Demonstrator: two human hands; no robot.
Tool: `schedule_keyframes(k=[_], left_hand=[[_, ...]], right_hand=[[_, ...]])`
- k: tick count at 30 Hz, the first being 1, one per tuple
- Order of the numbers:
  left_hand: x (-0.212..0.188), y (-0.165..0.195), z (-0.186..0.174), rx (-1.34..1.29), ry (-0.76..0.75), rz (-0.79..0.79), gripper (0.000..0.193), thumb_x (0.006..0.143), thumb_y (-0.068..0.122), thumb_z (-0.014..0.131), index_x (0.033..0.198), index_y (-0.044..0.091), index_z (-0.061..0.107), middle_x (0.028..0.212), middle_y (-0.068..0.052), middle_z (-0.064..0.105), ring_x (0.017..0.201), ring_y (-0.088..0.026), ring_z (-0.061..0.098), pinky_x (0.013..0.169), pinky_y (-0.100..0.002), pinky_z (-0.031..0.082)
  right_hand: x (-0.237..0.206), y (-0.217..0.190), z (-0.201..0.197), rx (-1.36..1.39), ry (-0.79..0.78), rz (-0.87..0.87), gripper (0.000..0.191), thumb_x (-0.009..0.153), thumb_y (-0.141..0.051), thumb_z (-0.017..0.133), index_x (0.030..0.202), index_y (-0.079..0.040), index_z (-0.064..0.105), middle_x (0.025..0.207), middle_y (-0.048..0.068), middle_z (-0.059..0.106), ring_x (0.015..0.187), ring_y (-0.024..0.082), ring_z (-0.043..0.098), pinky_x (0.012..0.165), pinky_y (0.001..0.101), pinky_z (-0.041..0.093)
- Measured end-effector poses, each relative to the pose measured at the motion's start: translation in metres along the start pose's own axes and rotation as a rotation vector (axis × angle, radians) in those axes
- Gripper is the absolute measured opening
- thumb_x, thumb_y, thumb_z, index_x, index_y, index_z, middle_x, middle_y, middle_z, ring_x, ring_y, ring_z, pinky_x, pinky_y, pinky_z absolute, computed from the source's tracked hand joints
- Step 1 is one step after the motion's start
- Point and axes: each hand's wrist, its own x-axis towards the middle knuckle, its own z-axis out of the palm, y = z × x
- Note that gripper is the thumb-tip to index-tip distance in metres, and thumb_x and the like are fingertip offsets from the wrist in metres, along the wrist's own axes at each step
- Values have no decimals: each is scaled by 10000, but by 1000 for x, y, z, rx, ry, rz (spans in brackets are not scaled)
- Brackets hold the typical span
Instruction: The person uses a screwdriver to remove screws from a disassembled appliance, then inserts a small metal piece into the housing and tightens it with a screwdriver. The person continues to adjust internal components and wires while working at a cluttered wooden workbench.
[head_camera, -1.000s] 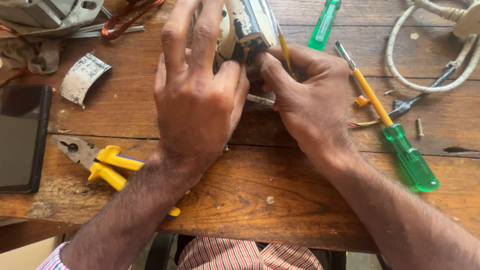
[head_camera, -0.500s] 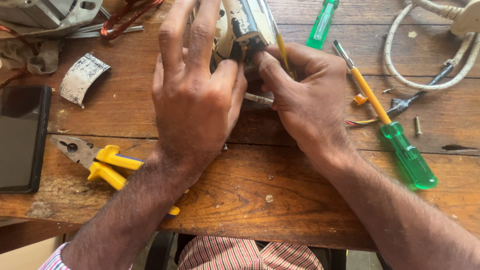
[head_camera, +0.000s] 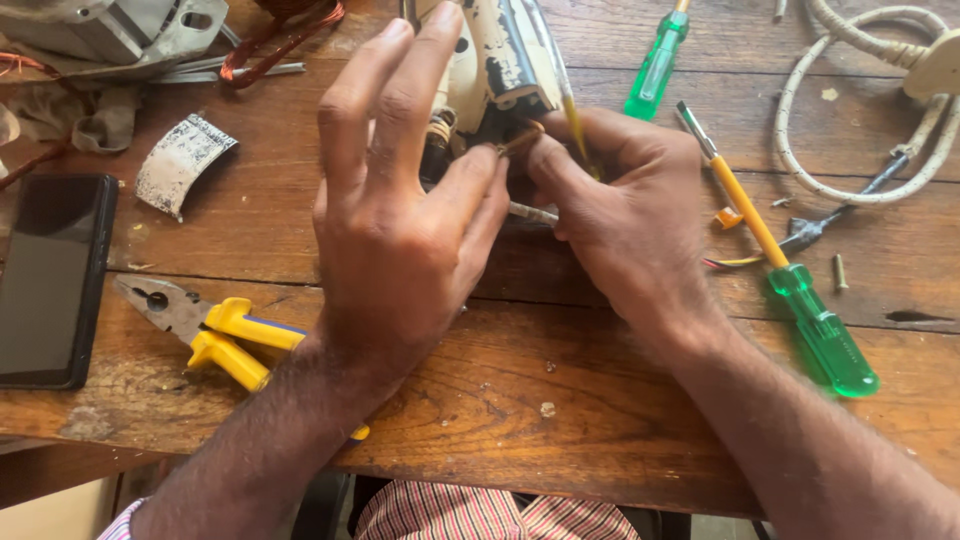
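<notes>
A worn cream-painted electrical appliance (head_camera: 505, 55) with chipped paint lies at the top centre of the wooden table (head_camera: 560, 410). My left hand (head_camera: 400, 230) rests on its left side, fingers spread upward and thumb pressing near a small metal part. My right hand (head_camera: 625, 215) grips the appliance's near end and holds a thin yellow-shafted tool (head_camera: 570, 110) against it. A short metal pin (head_camera: 530, 213) shows between the two hands. What lies under my palms is hidden.
Yellow-handled pliers (head_camera: 215, 335) lie at the left, beside a dark phone (head_camera: 50, 275). A long green-handled screwdriver (head_camera: 790, 270) lies at the right, a second green one (head_camera: 655, 65) at the top. A white cable (head_camera: 860, 110), a curved metal piece (head_camera: 180, 160), copper wire (head_camera: 285, 40) and loose screws lie about.
Both hands stay on the appliance with only slight finger shifts. The view has barely moved.
</notes>
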Motion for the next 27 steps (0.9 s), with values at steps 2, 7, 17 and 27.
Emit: schedule_keyframes(k=[2, 7, 17, 27], left_hand=[[-1, -2, 0, -1, 4, 2, 97, 963, 70, 858, 1023, 32, 792, 1572, -149, 433, 1476, -332, 394, 1201, -425, 536], [-3, -9, 1, 7, 5, -4, 78, 973, 60, 830, 986, 29, 760, 1570, -129, 435, 1477, -318, 404, 1137, -396, 570], [-4, -14, 5, 99, 23, -5, 91, 903, 39, 729, 834, 24, 672, 1567, -98, 478, 1465, -278, 437, 1144, -384, 565], [-9, -17, 9, 110, 13, -5, 68, 873, 20, 730, 867, 17, 662, 1593, -88, 457, 1491, -269, 415, 1096, -358, 576]], right_hand=[[0, -1, -1, 15, -19, 25, 195, 1008, -147, 669, 1137, -58, 785, 820, -27, 741, 671, -3, 644, 514, 169, 520], [4, -2, -2, 58, -107, 11, 215, 1004, -130, 675, 1168, -25, 766, 791, -12, 695, 609, 15, 565, 509, 173, 465], [1, -6, 4, 97, -97, 19, 261, 992, -138, 710, 1203, 11, 749, 820, -1, 704, 642, 19, 585, 527, 171, 480], [-5, 2, 8, -148, -1, -179, 191, 1023, -113, 751, 1192, -40, 698, 869, 70, 768, 722, 77, 720, 517, 190, 528]])
